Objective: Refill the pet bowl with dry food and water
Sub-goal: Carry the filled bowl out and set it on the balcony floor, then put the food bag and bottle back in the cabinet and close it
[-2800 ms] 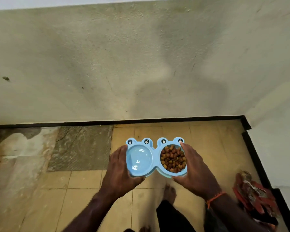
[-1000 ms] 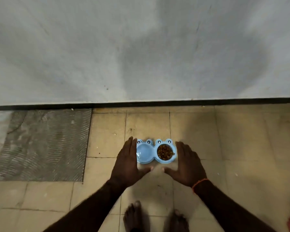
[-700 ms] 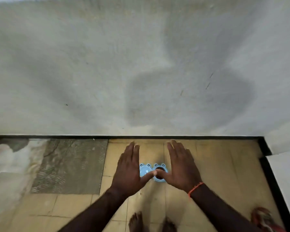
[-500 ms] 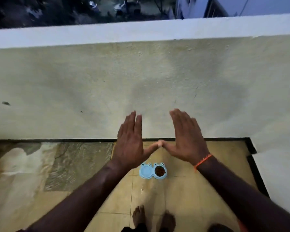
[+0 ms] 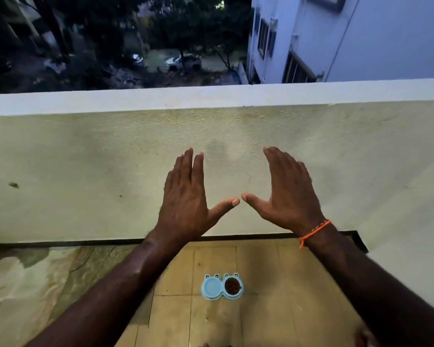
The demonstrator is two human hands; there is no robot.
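The light blue double pet bowl [image 5: 222,294] stands on the tiled floor below me, near the wall. Its right cup holds brown dry food [image 5: 232,288]; its left cup [image 5: 211,287] looks pale and glossy, and I cannot tell whether it holds water. My left hand [image 5: 186,199] and my right hand [image 5: 287,194] are raised well above the bowl in front of the wall, palms away, fingers straight, thumbs pointing at each other with a small gap between the tips. Both hands hold nothing. An orange thread circles my right wrist.
A cream parapet wall [image 5: 85,156] with a white top ledge runs across in front of me. Beyond it lie a street with parked cars and a pale building. The floor is tan tile [image 5: 261,271], with a rough patched area [image 5: 35,279] at the left.
I set the bowl on the floor, let go with both hands, and stood up. My hands rose in front of the wall and the thumbs, touching half a second ago, have parted slightly.
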